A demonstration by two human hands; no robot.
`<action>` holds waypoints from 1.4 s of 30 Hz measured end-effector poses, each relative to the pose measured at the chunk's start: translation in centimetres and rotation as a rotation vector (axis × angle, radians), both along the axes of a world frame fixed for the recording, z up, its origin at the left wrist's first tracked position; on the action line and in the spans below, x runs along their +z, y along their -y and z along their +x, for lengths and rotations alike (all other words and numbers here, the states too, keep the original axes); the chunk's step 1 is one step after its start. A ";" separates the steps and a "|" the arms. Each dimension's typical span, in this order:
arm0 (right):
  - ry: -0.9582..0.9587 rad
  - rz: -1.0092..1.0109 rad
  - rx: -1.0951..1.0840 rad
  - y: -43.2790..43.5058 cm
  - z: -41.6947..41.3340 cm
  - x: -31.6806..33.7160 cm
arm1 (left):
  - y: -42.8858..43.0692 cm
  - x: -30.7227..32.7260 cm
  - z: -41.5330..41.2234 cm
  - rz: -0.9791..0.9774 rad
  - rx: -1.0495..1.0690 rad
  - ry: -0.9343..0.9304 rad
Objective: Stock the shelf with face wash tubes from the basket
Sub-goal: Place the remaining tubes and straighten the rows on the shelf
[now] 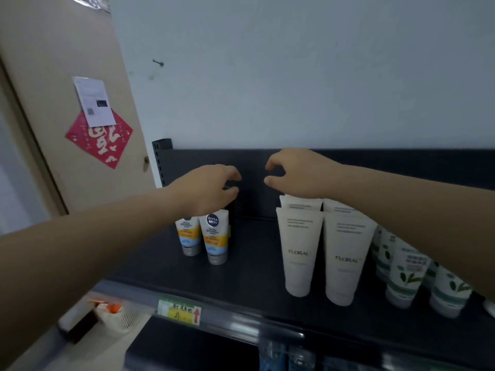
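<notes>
Two Nivea Men face wash tubes (215, 236) stand cap-down at the left of the dark shelf (249, 263), with a third just showing behind them. My left hand (206, 188) hovers over them. Its fingers and thumb pinch the top end of the rear tube, which the hand mostly hides. My right hand (297, 172) is above the back row of white Floral tubes (300, 250), fingers loosely curled with a gap to the thumb, holding nothing. The white basket (120, 318) sits blurred at the lower left, below the shelf.
White tubes with green leaf prints (407, 274) fill the shelf's right side. A bare gap lies between the Nivea and Floral tubes. A price tag (179, 311) hangs on the shelf's front rail. A door with a red paper square (99, 140) is at left.
</notes>
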State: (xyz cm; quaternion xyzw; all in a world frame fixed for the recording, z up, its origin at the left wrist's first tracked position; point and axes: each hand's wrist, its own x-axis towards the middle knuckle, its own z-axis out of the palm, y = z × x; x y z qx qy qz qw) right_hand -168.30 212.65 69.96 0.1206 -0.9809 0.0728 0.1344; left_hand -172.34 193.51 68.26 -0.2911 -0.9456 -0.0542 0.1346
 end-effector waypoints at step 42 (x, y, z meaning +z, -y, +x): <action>0.061 0.036 -0.221 13.3 -13.1 -5.5 | 10.6 -6.5 -17.6 0.188 -0.253 -0.070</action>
